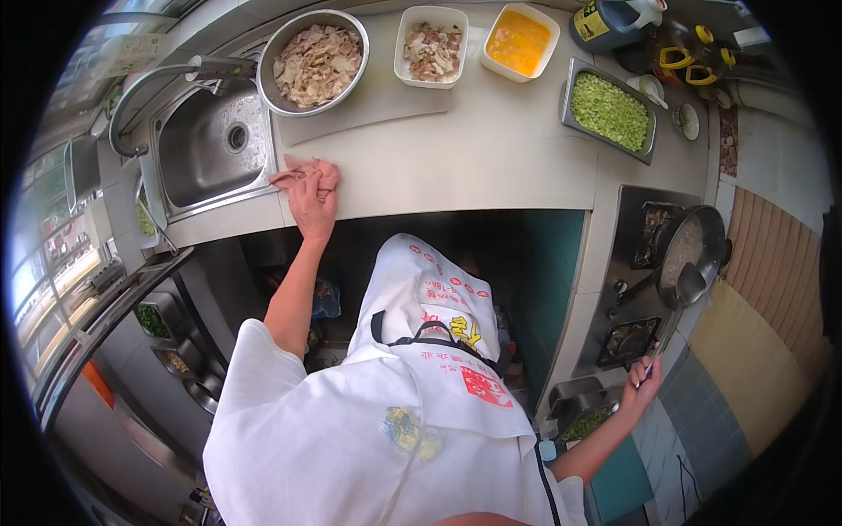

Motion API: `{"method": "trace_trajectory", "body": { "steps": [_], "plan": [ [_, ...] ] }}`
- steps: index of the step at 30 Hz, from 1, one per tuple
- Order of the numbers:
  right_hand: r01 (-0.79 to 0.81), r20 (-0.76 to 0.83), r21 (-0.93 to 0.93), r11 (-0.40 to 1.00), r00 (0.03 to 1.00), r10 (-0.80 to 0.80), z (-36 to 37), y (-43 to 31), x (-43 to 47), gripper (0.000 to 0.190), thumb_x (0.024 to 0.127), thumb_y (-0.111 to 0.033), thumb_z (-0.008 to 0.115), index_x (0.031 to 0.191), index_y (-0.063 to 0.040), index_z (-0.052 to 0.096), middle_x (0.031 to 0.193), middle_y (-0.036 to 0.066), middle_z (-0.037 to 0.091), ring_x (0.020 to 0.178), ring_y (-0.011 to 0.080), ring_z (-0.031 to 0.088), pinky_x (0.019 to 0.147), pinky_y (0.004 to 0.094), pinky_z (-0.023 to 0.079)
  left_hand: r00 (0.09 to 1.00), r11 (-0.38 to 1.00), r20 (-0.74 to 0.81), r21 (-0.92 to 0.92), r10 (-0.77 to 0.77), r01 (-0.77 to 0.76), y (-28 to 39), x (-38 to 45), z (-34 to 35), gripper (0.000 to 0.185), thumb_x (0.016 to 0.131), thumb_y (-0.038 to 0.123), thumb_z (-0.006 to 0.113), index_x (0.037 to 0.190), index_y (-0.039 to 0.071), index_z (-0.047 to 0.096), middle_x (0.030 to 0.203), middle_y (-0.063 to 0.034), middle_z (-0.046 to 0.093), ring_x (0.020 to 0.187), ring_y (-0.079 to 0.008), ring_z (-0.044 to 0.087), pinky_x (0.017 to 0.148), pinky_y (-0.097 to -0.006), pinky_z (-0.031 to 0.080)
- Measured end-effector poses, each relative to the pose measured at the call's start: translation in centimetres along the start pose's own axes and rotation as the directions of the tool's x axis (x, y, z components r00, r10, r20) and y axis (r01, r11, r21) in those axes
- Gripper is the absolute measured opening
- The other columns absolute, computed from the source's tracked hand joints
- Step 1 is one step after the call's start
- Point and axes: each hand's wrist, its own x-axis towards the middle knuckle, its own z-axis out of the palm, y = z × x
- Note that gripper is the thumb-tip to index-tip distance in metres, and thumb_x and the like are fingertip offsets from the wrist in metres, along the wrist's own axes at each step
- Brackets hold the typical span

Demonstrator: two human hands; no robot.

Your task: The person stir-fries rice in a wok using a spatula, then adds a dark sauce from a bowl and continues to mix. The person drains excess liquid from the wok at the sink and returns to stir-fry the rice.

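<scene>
My left hand (312, 204) rests on a crumpled pink cloth (327, 172), its fingers bunched over it. The cloth lies on the pale countertop (447, 174), beside the right rim of the steel sink (217, 151). Over at the far right, my right hand (642, 384) holds a slim object (648, 370) with a pale tip, too small to identify. That hand is near the front burner (628, 340) of the gas stove. On the rear burner stands a black wok (714, 240) with pale food or liquid inside. A ladle (689, 284) rests in the wok, its handle pointing toward the counter.
Along the back stand a steel bowl of sliced meat (316, 66), a white container of meat (431, 52) and one of beaten egg (518, 43). A steel pan of chopped greens (608, 112) sits right, before oil bottles (691, 56). The faucet (217, 69) arches over the sink.
</scene>
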Motion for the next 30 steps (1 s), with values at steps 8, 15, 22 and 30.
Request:
{"method": "trace_trajectory", "body": {
  "steps": [8,15,22,30],
  "plan": [
    [0.13,-0.224,-0.728,0.674,0.883,-0.412,0.2,-0.6,-0.4,0.041,0.102,-0.017,0.067,0.14,-0.003,0.062,0.084,0.002,0.066,0.065,0.0096,0.057,0.055,0.0254,0.044,0.948,0.96,0.16,-0.097,0.276,-0.264,20.2,9.7,6.4,0.05,0.081,0.013,0.074,0.131,0.013,0.068,0.133,-0.0113,0.064,0.126,-0.0356,0.055,0.104,-0.0513,0.043],
    [0.095,0.045,-0.994,0.055,0.809,-0.586,2.9,-5.0,-3.2,0.029,0.089,-0.017,0.073,0.118,-0.015,0.077,0.111,0.018,0.076,0.106,0.0403,0.071,0.091,0.0471,0.056,0.756,0.811,0.302,-0.134,0.581,-0.57,26.1,6.5,7.0,0.036,0.089,0.021,0.07,0.123,0.009,0.067,0.127,-0.0116,0.066,0.121,-0.0374,0.055,0.098,-0.0506,0.043],
    [-0.002,0.035,-0.998,-0.061,0.809,-0.586,2.4,-5.1,4.6,0.032,0.089,-0.008,0.062,0.119,-0.005,0.074,0.1,0.024,0.074,0.102,0.0461,0.07,0.091,0.054,0.056,0.631,0.672,0.267,-0.459,0.728,-0.581,45.5,1.2,0.3,0.037,0.097,0.038,0.068,0.115,0.005,0.071,0.106,-0.015,0.073,0.105,-0.0327,0.066,0.093,-0.0477,0.048],
    [0.214,-0.254,-0.763,0.61,0.768,-0.588,-6.4,0.3,9.9,0.031,0.096,-0.01,0.057,0.123,-0.001,0.069,0.108,0.024,0.073,0.096,0.0399,0.071,0.084,0.0471,0.056,0.006,0.576,0.899,-0.285,0.437,0.766,65.7,-8.4,-1.4,0.041,0.106,0.043,0.062,0.121,0.005,0.066,0.091,-0.0071,0.069,0.064,-0.0135,0.062,0.057,-0.0305,0.05]
  ]
}}
